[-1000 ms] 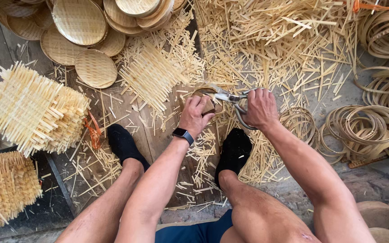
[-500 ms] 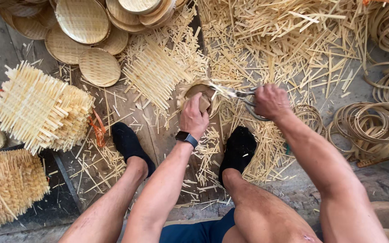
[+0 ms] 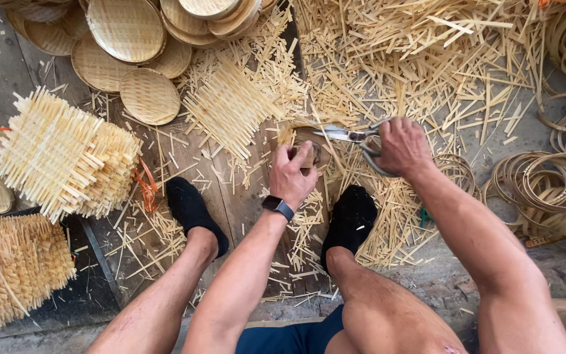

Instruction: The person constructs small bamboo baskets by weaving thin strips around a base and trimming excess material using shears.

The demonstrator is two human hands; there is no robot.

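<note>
My left hand [image 3: 294, 176] grips a small round woven bamboo piece [image 3: 310, 149], mostly hidden under my fingers, just ahead of my feet. A dark watch sits on that wrist. My right hand [image 3: 399, 147] holds large metal scissors [image 3: 352, 136] whose blades point left, right over the far edge of the woven piece. Both feet in black socks [image 3: 191, 208] rest on wooden boards strewn with bamboo offcuts [image 3: 420, 59].
Finished round woven trays [image 3: 126, 29] are stacked at top left. A square woven mat [image 3: 230, 108] lies ahead of my hands. Stacks of untrimmed woven mats [image 3: 60, 154] stand at left. Coiled bamboo hoops [image 3: 545, 190] lie at right.
The woven piece has turned a little in my left hand. My right hand and the scissors have shifted slightly right, and the blades have closed.
</note>
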